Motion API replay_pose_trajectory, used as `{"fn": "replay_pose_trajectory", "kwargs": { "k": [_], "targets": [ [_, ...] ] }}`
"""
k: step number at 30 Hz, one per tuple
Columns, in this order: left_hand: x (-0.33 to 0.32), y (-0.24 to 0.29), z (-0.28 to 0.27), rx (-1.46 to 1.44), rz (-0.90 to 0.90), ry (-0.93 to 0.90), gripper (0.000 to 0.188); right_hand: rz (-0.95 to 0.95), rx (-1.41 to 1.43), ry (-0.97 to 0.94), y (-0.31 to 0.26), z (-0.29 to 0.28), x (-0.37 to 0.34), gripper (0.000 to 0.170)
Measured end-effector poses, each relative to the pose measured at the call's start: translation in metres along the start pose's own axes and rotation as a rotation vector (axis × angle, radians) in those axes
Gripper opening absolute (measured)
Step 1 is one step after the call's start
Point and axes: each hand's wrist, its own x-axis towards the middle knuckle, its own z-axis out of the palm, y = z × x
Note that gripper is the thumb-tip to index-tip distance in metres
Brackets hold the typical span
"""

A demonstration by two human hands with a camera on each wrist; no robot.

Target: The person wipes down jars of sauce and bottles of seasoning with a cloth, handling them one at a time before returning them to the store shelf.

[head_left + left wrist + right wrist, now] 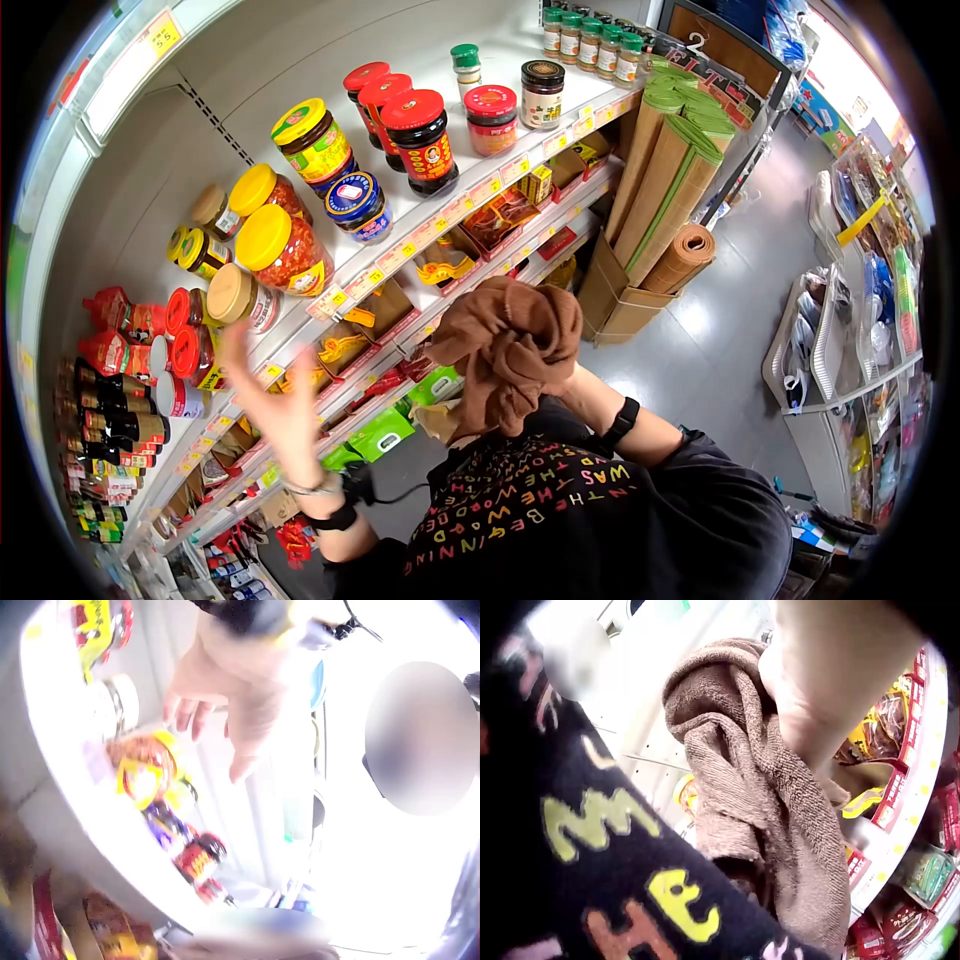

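My right hand [572, 384] grips a bunched brown towel [505, 340] in front of my chest, its fingers mostly hidden in the folds. In the right wrist view the terry towel [727, 757] drapes down from that hand. My left hand [278, 405] is raised at the shelf edge, blurred, with fingers spread and holding nothing. Nearest to it are a tan-lidded jar [240, 300] and a red-lidded jar [195, 350]. Behind them stands a big yellow-lidded jar [290, 255] of red chili. A dark blue-lidded jar [358, 207] stands to its right.
Red-lidded sauce jars [420, 140] and green-capped spice bottles [590, 45] line the top shelf. Rolled mats [665, 180] stand in a cardboard box [610, 295] at the shelf's end. Across the aisle is a rack of white baskets [815, 330].
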Motion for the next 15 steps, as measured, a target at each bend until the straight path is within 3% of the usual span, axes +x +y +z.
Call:
{"fn": "replay_pose_trajectory", "kwargs": {
  "k": [3, 7, 15],
  "targets": [
    [0.047, -0.034, -0.021, 0.182, 0.05, 0.054, 0.061, -0.009, 0.274, 0.087, -0.037, 0.01, -0.006, 0.032],
    [0.067, -0.054, -0.009, 0.31, 0.012, -0.066, 0.07, -0.048, 0.311, 0.101, -0.058, 0.007, -0.014, 0.034],
    [0.084, -0.069, 0.01, 0.454, 0.015, 0.059, 0.08, -0.102, 0.347, 0.123, -0.087, -0.001, -0.024, 0.037]
  ]
}}
